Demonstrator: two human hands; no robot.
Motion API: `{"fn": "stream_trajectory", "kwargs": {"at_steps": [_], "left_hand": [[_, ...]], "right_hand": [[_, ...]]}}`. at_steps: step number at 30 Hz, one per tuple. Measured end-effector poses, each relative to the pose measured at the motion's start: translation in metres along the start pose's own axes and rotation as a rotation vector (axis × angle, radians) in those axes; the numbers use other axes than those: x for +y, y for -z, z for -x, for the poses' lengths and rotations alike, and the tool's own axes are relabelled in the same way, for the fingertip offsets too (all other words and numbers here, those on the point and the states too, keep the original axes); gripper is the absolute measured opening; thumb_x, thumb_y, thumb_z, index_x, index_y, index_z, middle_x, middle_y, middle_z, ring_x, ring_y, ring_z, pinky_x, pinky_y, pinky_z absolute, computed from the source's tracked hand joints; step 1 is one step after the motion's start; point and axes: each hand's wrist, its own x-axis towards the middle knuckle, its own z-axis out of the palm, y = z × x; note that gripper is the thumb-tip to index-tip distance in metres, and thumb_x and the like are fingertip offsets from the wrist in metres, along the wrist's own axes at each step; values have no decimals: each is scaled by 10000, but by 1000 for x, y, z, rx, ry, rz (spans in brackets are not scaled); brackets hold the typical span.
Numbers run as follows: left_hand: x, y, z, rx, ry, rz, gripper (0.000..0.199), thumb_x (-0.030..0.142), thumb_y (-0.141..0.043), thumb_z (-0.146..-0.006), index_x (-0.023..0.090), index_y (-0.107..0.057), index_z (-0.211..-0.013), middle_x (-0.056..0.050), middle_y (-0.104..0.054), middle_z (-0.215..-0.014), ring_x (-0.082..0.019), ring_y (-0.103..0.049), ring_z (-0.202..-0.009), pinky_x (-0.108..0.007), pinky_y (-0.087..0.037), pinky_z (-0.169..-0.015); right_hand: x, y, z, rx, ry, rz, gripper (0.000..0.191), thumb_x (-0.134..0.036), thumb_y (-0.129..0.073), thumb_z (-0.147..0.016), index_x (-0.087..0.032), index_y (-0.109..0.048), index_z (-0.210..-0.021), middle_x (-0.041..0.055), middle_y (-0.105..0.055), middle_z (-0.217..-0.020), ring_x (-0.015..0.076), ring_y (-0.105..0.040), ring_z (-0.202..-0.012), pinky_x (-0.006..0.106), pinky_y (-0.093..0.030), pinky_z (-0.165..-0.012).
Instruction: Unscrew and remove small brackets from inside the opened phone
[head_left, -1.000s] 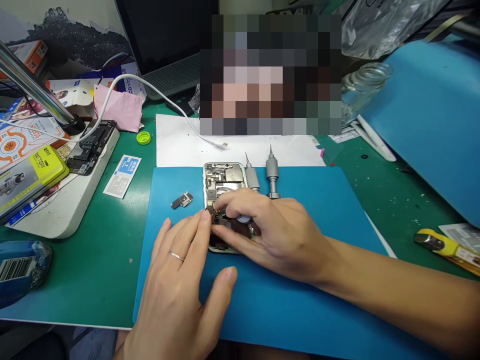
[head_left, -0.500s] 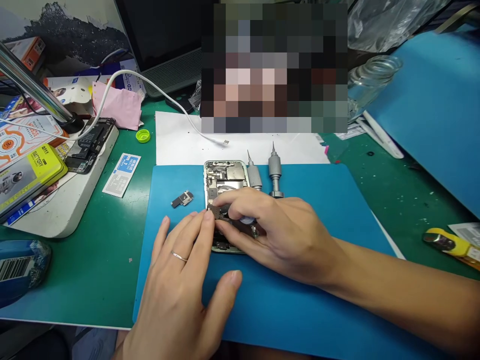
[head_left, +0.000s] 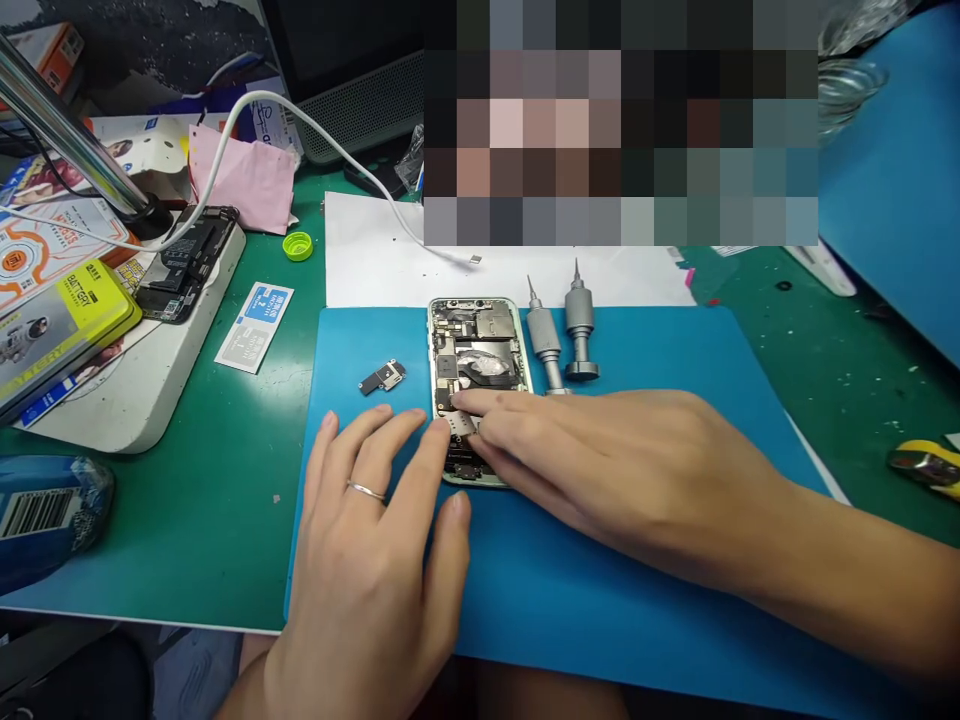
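Note:
An opened phone (head_left: 487,345) lies on the blue mat (head_left: 600,620), its circuit boards and inner parts exposed. Over its lower half, my right hand (head_left: 622,465) is closed, with a small silver metal plate (head_left: 459,424) at its fingertips. The fingers hide part of the plate and the phone's lower right. My left hand (head_left: 367,540), wearing a ring, has its fingers spread. Its index fingertip is at the phone's left edge, close to the plate; whether it touches the plate I cannot tell. Left of the phone lies a small black-and-silver phone part (head_left: 382,377).
Two grey precision screwdrivers (head_left: 580,325) stand tip up, right of the phone. A white cable (head_left: 337,140) ends on the white paper (head_left: 367,260). At left are a second opened phone (head_left: 187,265), a battery box (head_left: 67,330) and a blue can (head_left: 52,520). A blurred person is opposite.
My right hand has turned flatter, and the plate now shows its silver face instead of a dark one. My left index finger has drawn back slightly. The view has shifted, too.

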Motion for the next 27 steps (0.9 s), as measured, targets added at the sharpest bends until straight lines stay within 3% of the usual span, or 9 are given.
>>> {"fn": "stream_trajectory", "kwargs": {"at_steps": [3, 7, 17, 23, 27], "left_hand": [[1, -2, 0, 8, -1, 3, 351, 188, -513, -1075, 185, -601, -1414, -66, -679, -1412, -239, -531, -1389, -495, -273, -1303], [3, -3, -2, 18, -4, 10, 328, 176, -502, -1074, 172, -643, -1370, -71, -707, -1377, -254, -570, -1341, -524, -316, -1282], [5, -6, -4, -6, -24, -42, 378, 135, -489, -1060, 150, -664, -1395, -80, -690, -1402, -284, -555, -1338, -539, -298, -1272], [7, -9, -4, 8, -31, -102, 373, 132, -513, -1047, 131, -682, -1380, -94, -695, -1391, -294, -552, -1339, -539, -259, -1288], [7, -8, -4, 7, -29, -100, 364, 141, -513, -1052, 135, -685, -1373, -92, -697, -1387, -286, -553, -1334, -527, -254, -1291]], "right_hand": [[-3, 1, -1, -32, 101, 83, 94, -114, -600, -1016, -127, -692, -1001, 90, -825, -1066, 177, -769, -700, 340, -512, -507], [-4, 2, -2, -7, 115, 94, 130, -129, -594, -1025, -126, -721, -995, 86, -828, -1030, 169, -751, -669, 336, -506, -494], [-1, 2, -5, -16, 126, 103, 212, -113, -537, -1048, -143, -722, -950, 63, -836, -1031, 170, -760, -638, 329, -512, -439], [1, 4, -2, -6, 107, 94, 113, -104, -574, -1036, -148, -678, -1029, 68, -826, -1113, 185, -791, -717, 335, -547, -494], [4, 6, -1, -20, 104, 100, 110, -103, -577, -1033, -148, -653, -967, 76, -829, -1070, 185, -795, -752, 328, -517, -501]]}}
